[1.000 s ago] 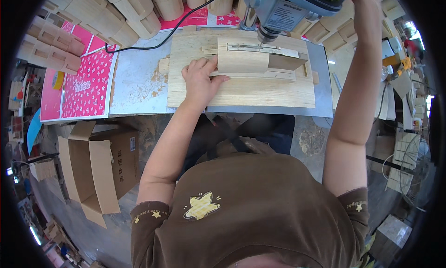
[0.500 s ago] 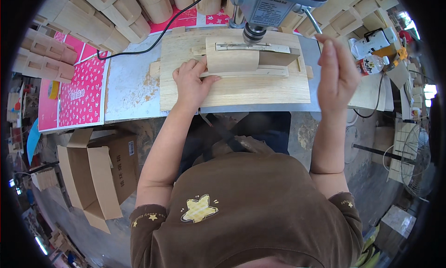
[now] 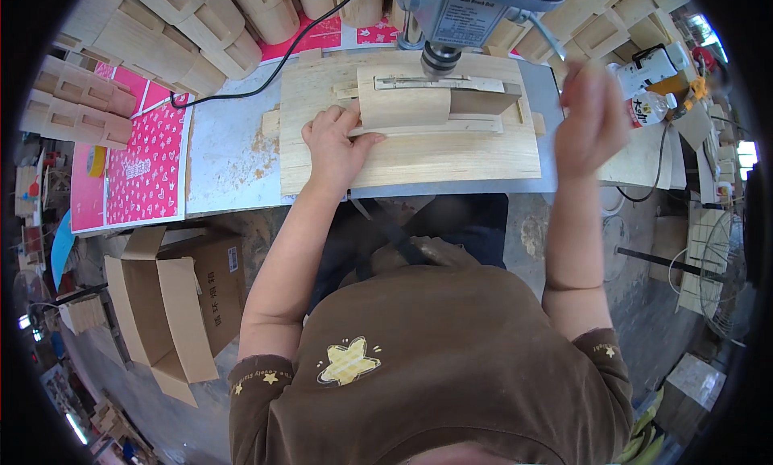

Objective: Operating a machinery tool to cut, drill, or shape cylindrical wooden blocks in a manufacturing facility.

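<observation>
Right hand (image 3: 591, 123) moved bodyward, blurred, grip unclear; left hand (image 3: 335, 143) grips wooden piece (image 3: 404, 105), long axis left-right.

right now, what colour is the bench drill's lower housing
The lower housing is greyish blue, in the head view.

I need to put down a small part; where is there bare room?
Grey tabletop between pink sheet and board, though speckled. Also the board's front, right of the left hand. Crowded: the back, with wooden pieces and the drill; the right, with bottles.
</observation>
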`<action>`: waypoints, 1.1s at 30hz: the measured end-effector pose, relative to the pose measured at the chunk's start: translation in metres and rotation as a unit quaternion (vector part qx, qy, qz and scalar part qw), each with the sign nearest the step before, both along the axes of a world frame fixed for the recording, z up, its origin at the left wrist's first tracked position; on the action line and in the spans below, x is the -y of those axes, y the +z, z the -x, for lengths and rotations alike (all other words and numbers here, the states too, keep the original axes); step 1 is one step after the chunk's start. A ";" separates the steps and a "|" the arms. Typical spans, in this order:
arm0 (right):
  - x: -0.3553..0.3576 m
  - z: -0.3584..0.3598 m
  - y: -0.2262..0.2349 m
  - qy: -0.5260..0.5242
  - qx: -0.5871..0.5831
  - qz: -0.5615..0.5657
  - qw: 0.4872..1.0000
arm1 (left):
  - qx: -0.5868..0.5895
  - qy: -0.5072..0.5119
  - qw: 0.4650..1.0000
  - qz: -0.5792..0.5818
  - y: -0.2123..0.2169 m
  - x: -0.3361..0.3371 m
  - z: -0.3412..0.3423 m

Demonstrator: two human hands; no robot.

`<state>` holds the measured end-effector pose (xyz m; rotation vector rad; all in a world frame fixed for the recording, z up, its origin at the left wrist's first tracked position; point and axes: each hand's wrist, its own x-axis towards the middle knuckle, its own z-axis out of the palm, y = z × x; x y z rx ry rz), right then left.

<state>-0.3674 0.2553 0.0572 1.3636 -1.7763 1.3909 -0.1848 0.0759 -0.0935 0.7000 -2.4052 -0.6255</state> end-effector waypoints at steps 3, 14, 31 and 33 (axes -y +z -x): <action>0.031 0.027 0.064 -0.044 -0.051 0.020 0.998 | -0.016 -0.001 1.000 0.010 -0.001 -0.004 0.006; 0.051 0.035 0.106 -0.043 0.032 -0.114 0.992 | 0.001 -0.015 1.000 0.009 0.002 -0.021 0.029; 0.015 0.004 -0.069 0.004 -0.050 0.025 0.998 | -0.017 -0.011 0.999 0.025 0.002 -0.022 0.031; 0.010 0.006 -0.057 0.002 -0.070 0.014 0.997 | -0.020 -0.013 0.999 0.023 0.002 -0.022 0.032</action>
